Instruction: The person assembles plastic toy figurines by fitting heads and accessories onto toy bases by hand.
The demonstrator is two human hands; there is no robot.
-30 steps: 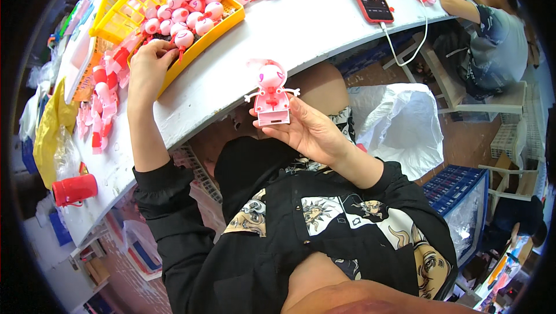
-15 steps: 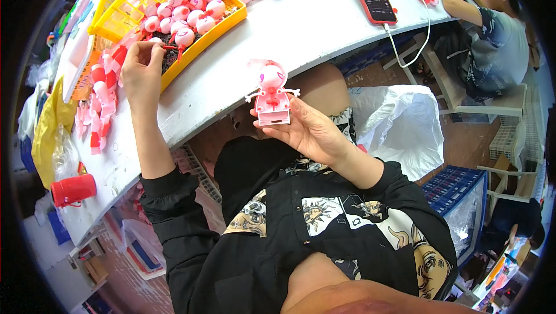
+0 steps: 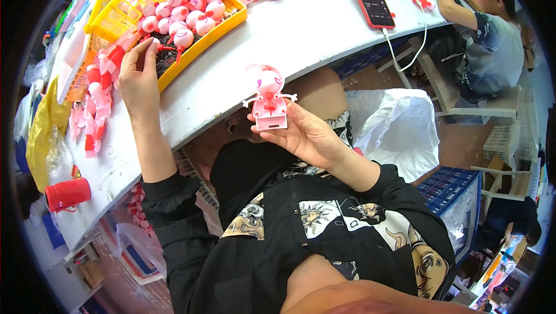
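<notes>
The right hand (image 3: 313,137) is gripping the pink figure (image 3: 270,104) between thumb and curled fingers, best held steady and lightly, while the left hand (image 3: 139,81), nearly pinched closed, is hovering beside the pink balls (image 3: 183,37), its hold unclear.

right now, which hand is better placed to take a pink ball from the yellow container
Left, it seems: the left hand is at the yellow container, close to the pink balls. The right hand is farther away, and its grip is taken up by a pink figure.
</notes>
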